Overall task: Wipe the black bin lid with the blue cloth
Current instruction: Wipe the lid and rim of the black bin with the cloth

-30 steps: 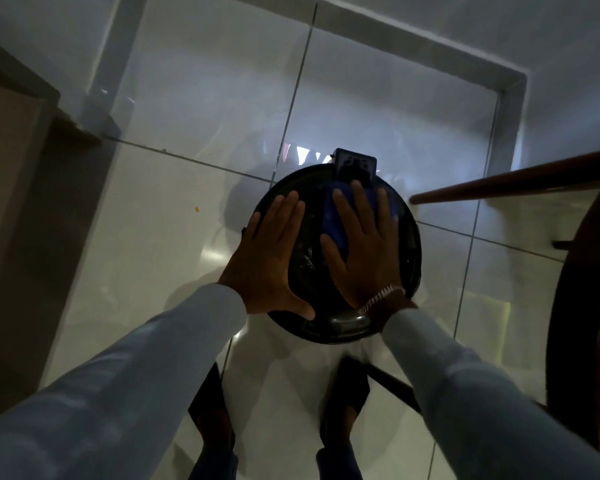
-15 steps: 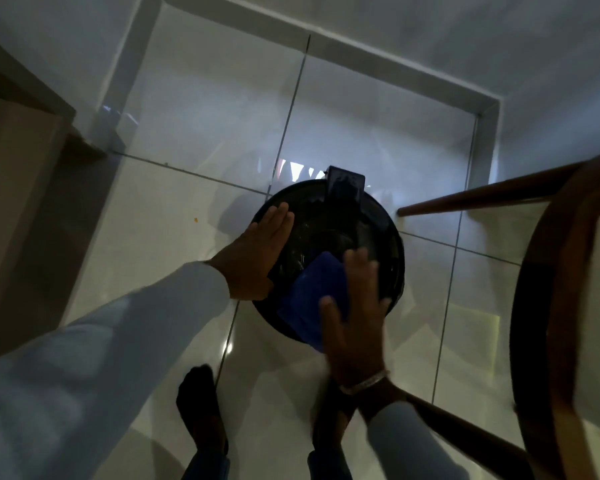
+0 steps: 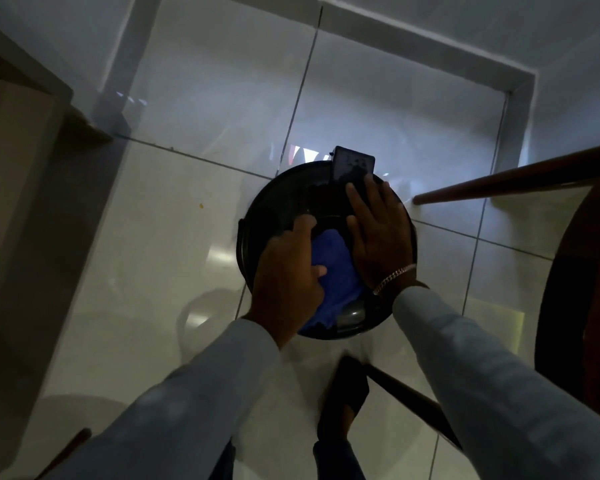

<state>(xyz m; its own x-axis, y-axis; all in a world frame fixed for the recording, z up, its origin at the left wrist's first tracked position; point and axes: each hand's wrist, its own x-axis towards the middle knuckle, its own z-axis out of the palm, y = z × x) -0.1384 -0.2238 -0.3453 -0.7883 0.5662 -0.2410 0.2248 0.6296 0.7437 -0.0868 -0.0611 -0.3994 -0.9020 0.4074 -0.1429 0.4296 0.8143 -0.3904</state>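
The round black bin lid (image 3: 280, 202) lies below me on the tiled floor, with a black hinge tab (image 3: 352, 165) at its far edge. The blue cloth (image 3: 338, 271) is bunched on the near half of the lid and hangs over the near rim. My left hand (image 3: 288, 275) rests on the cloth's left side, thumb pressed into it and fingers curled over it. My right hand (image 3: 378, 233) lies flat on the lid's right half, fingers spread toward the hinge tab, beside the cloth.
A wooden chair (image 3: 568, 306) stands at the right, one leg (image 3: 513, 181) reaching near the bin and another (image 3: 409, 400) crossing by my foot (image 3: 347, 396). A wooden door frame (image 3: 21, 140) is at the left. White walls close the corner behind.
The cloth passed from under my right hand to my left. My right hand moved up to the lid's far right; my left slid from the lid's left edge onto the cloth.
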